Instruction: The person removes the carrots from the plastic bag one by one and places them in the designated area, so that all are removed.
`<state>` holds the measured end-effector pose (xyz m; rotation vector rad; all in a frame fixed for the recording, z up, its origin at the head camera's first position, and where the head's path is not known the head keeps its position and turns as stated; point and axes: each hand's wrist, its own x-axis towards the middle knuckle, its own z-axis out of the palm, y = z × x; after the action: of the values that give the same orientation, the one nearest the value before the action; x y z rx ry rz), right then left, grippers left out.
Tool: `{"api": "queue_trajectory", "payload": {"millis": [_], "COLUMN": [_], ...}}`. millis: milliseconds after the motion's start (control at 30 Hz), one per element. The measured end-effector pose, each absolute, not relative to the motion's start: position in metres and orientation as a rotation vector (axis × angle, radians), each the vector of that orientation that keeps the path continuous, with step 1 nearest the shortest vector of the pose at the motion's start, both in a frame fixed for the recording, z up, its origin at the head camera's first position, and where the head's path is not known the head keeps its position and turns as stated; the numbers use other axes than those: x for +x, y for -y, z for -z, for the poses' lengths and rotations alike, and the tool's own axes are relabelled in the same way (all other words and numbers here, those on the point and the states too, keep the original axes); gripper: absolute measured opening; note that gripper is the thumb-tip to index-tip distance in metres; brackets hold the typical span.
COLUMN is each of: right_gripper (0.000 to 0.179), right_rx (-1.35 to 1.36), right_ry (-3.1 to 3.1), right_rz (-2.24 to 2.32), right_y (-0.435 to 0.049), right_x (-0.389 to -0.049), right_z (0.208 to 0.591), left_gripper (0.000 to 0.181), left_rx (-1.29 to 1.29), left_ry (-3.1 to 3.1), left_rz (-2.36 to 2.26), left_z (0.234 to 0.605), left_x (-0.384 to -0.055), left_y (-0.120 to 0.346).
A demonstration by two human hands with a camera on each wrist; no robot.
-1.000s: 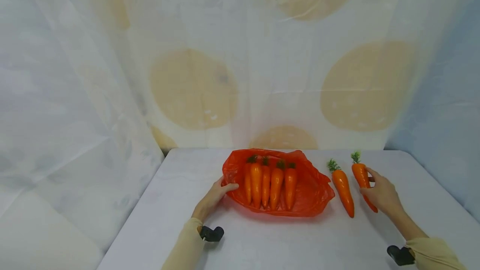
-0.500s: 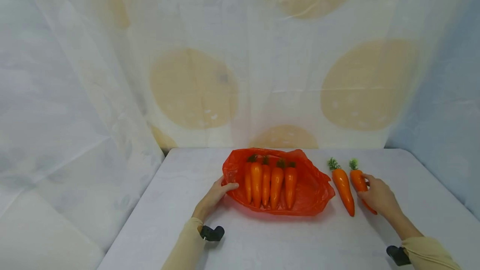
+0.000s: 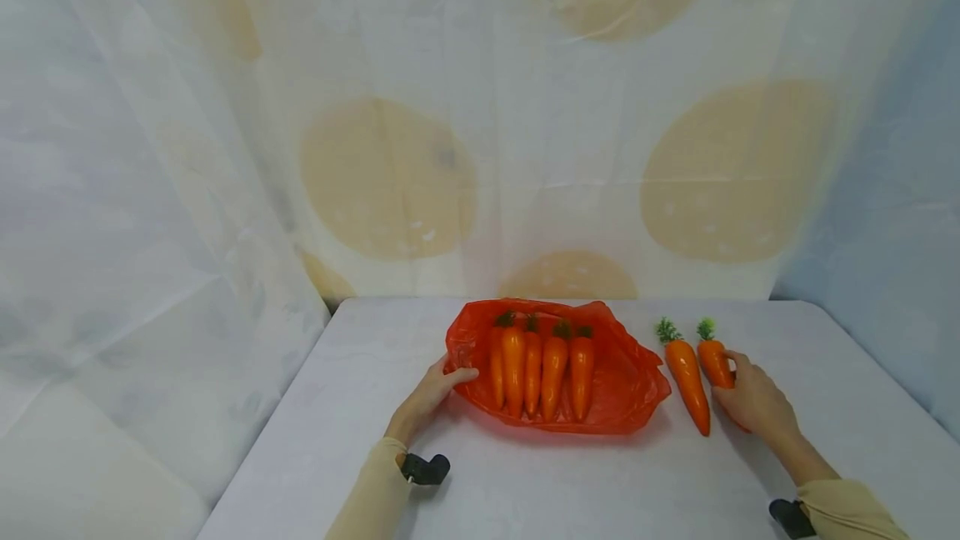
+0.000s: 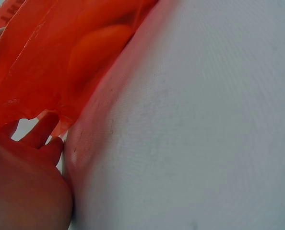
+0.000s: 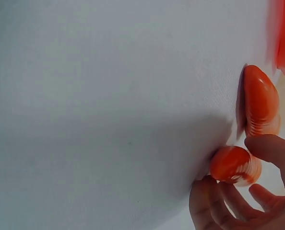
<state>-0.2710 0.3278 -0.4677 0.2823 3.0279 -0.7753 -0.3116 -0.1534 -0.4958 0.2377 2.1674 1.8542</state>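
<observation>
An open red plastic bag [image 3: 626, 394] lies on the table with several orange carrots [image 3: 553, 369] side by side in it, green tops toward the back. My left hand [image 3: 429, 394] grips the bag's left edge, thumb over the rim; in the left wrist view its fingers [image 4: 47, 127] are against the red film. At the right, my right hand [image 3: 757, 398] holds a carrot [image 3: 713, 363] between thumb and fingers, hiding most of its lower part. In the right wrist view this carrot's tip [image 5: 231, 164] shows between them. Just left of it lies a loose carrot [image 3: 686, 382].
The white table [image 3: 570, 490] has a back edge close behind the bag. A pale cloth with yellow circles [image 3: 386, 177] hangs behind, and more cloth hangs on the left and right sides.
My right hand has moved a little left and toward me with its carrot, bringing it closer to the loose one. The left hand and the bag have stayed put.
</observation>
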Motion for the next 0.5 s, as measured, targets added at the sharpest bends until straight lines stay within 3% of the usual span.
{"api": "queue_trajectory", "payload": {"millis": [500], "right_gripper": [0.074], "right_rx": [0.343], "right_ry": [-3.036], "right_rz": [0.791], "right_y": [-0.3298], "right_x": [-0.2663], "right_z": [0.4671], "left_gripper": [0.061], "left_rx": [0.25], "left_ry": [-2.182], "left_rz": [-1.849], "left_z": [0.4947], "left_x": [-0.3103], "left_y": [0.153]}}
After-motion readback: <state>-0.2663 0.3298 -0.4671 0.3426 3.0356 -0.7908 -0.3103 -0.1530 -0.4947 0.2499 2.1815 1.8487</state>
